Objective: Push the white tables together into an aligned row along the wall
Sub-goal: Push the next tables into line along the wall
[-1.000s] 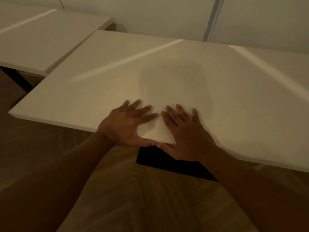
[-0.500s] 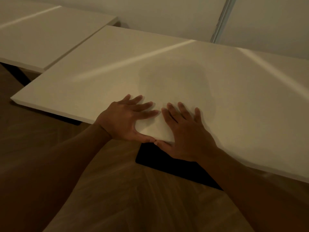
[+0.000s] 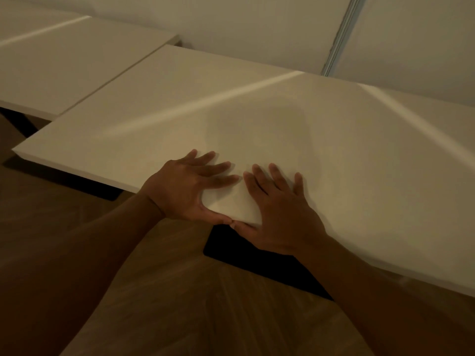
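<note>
A large white table (image 3: 257, 111) fills the middle of the view, its far edge close to the wall (image 3: 257, 27). A second white table (image 3: 64, 68) stands to its left, the two side edges touching along a thin seam. The near table's front edge sticks out further toward me than the left table's front edge. My left hand (image 3: 185, 188) and my right hand (image 3: 277, 214) lie flat on the near table's front edge, fingers spread on top, thumbs against the edge face and almost touching each other.
A black table base (image 3: 257, 255) shows on the wooden floor (image 3: 180, 304) under the front edge, below my hands. A metal strip (image 3: 341, 34) runs up the wall behind the table. Another dark leg (image 3: 18, 122) shows under the left table.
The near table has slid away from me toward the wall and the left table. The gap between the two tables has closed to a thin seam. Both hands stay on the front edge.
</note>
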`<state>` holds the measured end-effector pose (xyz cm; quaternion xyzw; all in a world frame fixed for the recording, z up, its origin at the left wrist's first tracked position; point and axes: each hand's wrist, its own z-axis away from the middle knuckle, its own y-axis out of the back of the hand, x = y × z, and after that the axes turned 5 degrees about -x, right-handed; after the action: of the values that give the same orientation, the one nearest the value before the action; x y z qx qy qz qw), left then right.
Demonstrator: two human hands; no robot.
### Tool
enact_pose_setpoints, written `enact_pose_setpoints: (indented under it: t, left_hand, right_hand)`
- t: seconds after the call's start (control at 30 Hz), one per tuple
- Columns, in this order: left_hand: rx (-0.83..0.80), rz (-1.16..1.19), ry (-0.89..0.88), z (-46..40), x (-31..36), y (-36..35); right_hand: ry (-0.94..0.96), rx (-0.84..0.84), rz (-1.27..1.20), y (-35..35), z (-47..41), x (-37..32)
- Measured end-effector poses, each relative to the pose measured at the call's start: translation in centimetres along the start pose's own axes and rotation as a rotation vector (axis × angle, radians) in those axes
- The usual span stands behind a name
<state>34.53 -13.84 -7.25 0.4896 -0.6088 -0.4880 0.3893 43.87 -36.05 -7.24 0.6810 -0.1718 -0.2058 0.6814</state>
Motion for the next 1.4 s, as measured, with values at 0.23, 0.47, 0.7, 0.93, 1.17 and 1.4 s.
enact_pose_setpoints:
  t: [0.23, 0.47, 0.7, 0.93, 1.17, 1.4]
  left_hand:
    - [-0.012, 0.011, 0.007, -0.5, -1.2, -0.3]
    - [0.021, 0.066, 0.001, -0.5, -1.2, -0.3]
    - [-0.184, 0.067, 0.054, -0.6, -1.4, 0.6]
    - [-0.171, 0.260, 0.188, -0.1, -1.4, 1.8]
    - [-0.147, 0.235, 0.169, 7.1, -11.1, 2.5]
    - [-0.072, -0.058, 0.408, 12.5, -19.3, 3.2]
  right_hand:
    - [-0.018, 0.007, -0.005, -0.1, -0.9, 0.1]
    - [-0.033, -0.013, 0.002, 0.1, -0.8, 0.0]
    - [-0.088, -0.016, 0.029, 0.2, -0.7, -0.1]
    - [-0.189, 0.010, -0.025, 1.5, -1.4, -2.7]
    - [-0.097, -0.036, -0.014, 1.3, -8.7, -12.0]
    - [-0.023, 0.001, 0.014, -0.4, -19.0, -21.7]
